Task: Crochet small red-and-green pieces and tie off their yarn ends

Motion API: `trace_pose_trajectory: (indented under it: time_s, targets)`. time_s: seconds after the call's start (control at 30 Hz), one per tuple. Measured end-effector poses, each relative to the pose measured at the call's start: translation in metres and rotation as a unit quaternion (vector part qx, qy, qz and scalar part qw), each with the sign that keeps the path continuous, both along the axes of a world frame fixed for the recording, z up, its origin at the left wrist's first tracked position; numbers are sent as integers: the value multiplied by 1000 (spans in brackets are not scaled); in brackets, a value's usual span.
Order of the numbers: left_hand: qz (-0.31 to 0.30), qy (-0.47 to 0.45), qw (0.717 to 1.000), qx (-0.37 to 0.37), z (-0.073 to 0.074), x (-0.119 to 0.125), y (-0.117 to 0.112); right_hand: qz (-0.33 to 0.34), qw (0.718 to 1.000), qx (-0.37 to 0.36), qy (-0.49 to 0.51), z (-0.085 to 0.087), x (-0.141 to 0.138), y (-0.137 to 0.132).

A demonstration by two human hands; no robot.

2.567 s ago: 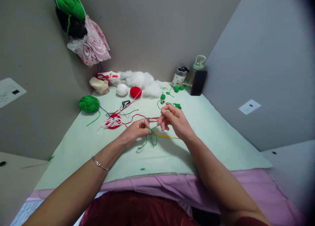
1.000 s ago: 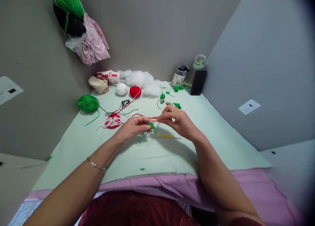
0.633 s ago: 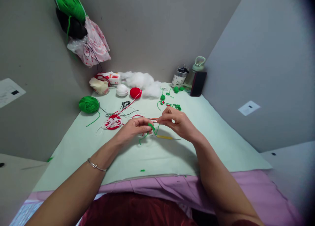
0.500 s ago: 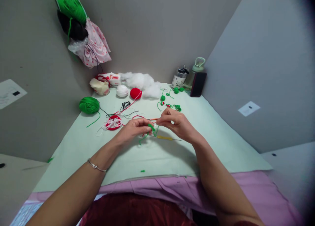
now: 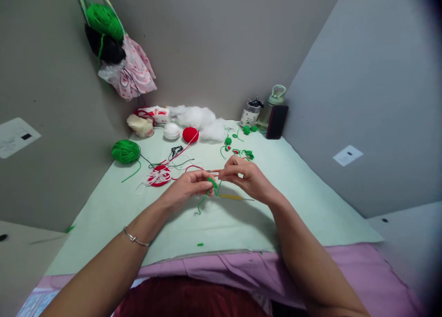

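Above pale cloth [image 5: 307,211], pinching green yarn [image 5: 212,182] in the left hand [image 5: 189,184] and holding its strand [image 5: 220,187] between fingertips of the right hand [image 5: 247,175], with scissors [image 5: 214,171] just beyond and a yellow hook [image 5: 230,197] lying near.

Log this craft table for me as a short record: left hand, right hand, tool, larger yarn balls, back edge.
Left hand: holding small green piece
Right hand: pinched at the end of green strand
Tool: yellow-handled rod, lying near the hands
Larger yarn balls: green ball, white ball, red ball
Back edge: white stuffing, patterned cup, bottle, phone standing before it
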State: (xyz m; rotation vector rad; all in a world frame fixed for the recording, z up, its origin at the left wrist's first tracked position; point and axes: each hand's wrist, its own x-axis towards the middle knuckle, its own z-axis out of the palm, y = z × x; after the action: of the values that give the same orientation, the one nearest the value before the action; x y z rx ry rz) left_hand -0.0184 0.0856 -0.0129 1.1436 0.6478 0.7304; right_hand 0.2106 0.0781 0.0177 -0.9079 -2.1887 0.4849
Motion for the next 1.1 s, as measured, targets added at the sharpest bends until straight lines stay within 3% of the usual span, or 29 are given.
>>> trace_pose_trajectory:
  time_s: [0.1,0.37,0.57,0.73,0.9,1.0,1.1]
  targets:
    - [8,-9,1000,-2,2,1,0,5,1000,-22,15,-1,-5,-1]
    - [51,-20,998,-24,4,3,-1,-67,995,-77,8,-12,-13,3]
    - [74,-3,996,-40,1,5,-1,-1,977,-187,99,-12,-24,-5]
    - [82,24,996,-17,1,7,-2,0,990,-136,35,-3,-31,-14]
    - [73,50,996,-3,-8,10,-2,-30,994,-103,3,-7,-35,-13]
    - [66,58,996,21,-16,11,0,-48,991,-73,103,-7,-38,-14]
    - [48,92,994,17,-18,11,0,-23,935,-204,290,-1,-37,-14]
